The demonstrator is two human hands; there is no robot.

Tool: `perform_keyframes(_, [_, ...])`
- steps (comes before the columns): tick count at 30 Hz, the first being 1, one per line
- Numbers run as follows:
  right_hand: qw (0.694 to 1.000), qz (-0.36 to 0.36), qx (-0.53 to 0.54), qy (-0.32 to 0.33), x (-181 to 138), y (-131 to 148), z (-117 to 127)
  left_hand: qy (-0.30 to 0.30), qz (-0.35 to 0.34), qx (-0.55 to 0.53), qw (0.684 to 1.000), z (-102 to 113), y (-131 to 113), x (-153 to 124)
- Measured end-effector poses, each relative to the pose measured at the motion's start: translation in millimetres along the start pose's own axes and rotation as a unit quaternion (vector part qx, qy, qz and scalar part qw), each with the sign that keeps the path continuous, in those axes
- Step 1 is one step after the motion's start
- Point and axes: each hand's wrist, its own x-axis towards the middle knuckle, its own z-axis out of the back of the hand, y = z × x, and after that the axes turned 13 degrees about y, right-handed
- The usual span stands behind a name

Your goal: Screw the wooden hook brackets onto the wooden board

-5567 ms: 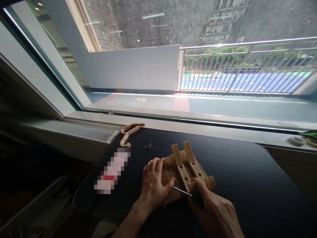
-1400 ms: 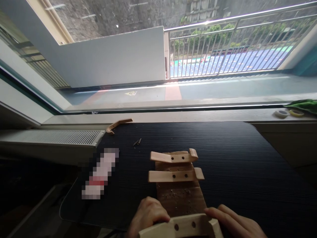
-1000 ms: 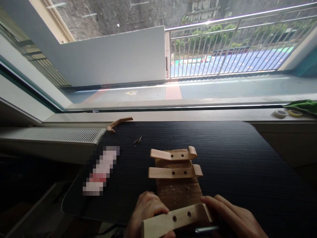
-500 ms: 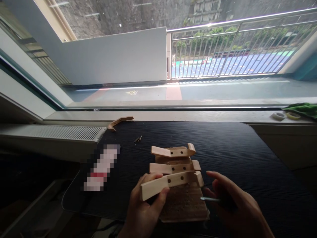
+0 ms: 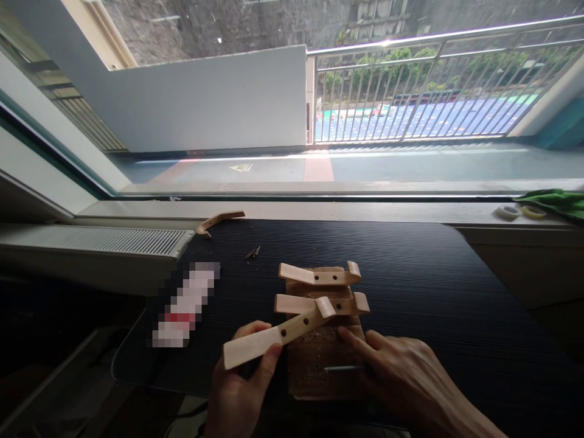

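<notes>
My left hand (image 5: 249, 377) pinches a pale wooden hook (image 5: 255, 347) between thumb and fingers. The hook has two dark holes and a curled end, and is tilted up to the right. My right hand (image 5: 401, 371) grips a screwdriver (image 5: 342, 368); its thin metal shaft shows, while the handle is hidden. The right index finger points at or touches the brown wooden board (image 5: 314, 383), which is dotted with small holes. Across the board's far part lie two similar hooks, a farther one (image 5: 296, 274) and a nearer one (image 5: 294, 304), partly covered by the held hook.
Another wooden hook (image 5: 221, 220) lies at the black table's (image 5: 410, 261) far left edge. Several screws (image 5: 253, 252) are close to it. A blurred pinkish item (image 5: 187, 304) rests on the left. Tape rolls (image 5: 508, 212) and a green cloth (image 5: 554, 201) sit on the windowsill.
My left hand has drawn its hook leftward and tilted it more, baring the board. My right hand has moved left over the board with the screwdriver, index finger at the board.
</notes>
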Motion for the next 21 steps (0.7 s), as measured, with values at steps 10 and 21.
perform_keyframes(10, [0.991,-0.003,0.128,0.024,-5.0,-1.4,-4.7,0.009,-0.032,0.041,0.999,7.6,-1.1,5.1])
perform_keyframes(21, [0.994,-0.025,0.093,0.041,0.8,4.6,5.4,0.008,-0.017,0.017,1.0,1.0,-7.2,3.8])
